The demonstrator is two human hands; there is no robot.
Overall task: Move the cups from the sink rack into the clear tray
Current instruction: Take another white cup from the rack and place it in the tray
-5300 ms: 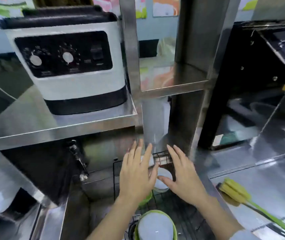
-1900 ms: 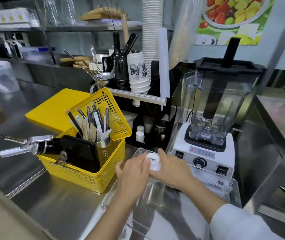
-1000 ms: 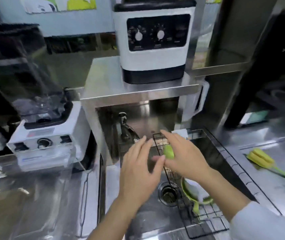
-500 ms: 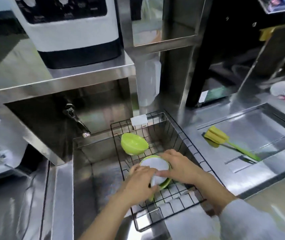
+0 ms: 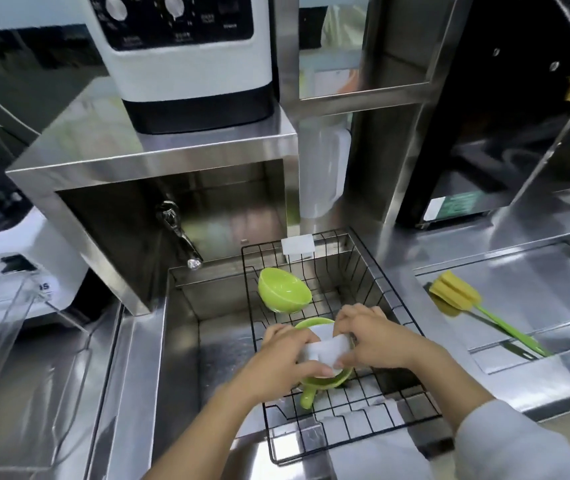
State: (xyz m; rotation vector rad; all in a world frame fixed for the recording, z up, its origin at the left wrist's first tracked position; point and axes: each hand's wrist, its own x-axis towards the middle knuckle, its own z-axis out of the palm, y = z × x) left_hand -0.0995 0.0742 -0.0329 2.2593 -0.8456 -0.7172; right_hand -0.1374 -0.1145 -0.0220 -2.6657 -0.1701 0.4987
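Observation:
A black wire rack (image 5: pixel 373 268) sits in the steel sink. My left hand (image 5: pixel 285 358) and my right hand (image 5: pixel 372 336) both grip a white cup (image 5: pixel 328 351) lying on its side, just above a green handled cup (image 5: pixel 323 381) in the rack's middle. A second green cup (image 5: pixel 283 294) rests tilted at the rack's back left. The clear tray (image 5: pixel 17 327) stands on the counter at the far left, only partly in view.
A tap (image 5: pixel 181 233) juts out under the steel shelf (image 5: pixel 159 147) that carries a white and black machine (image 5: pixel 186 60). A blender base (image 5: pixel 10 268) stands behind the tray. A yellow sponge brush (image 5: pixel 470 308) lies on the right drainboard.
Both hands have closed on the white cup and lifted it slightly off the green handled cup. The view has shifted a little to the left.

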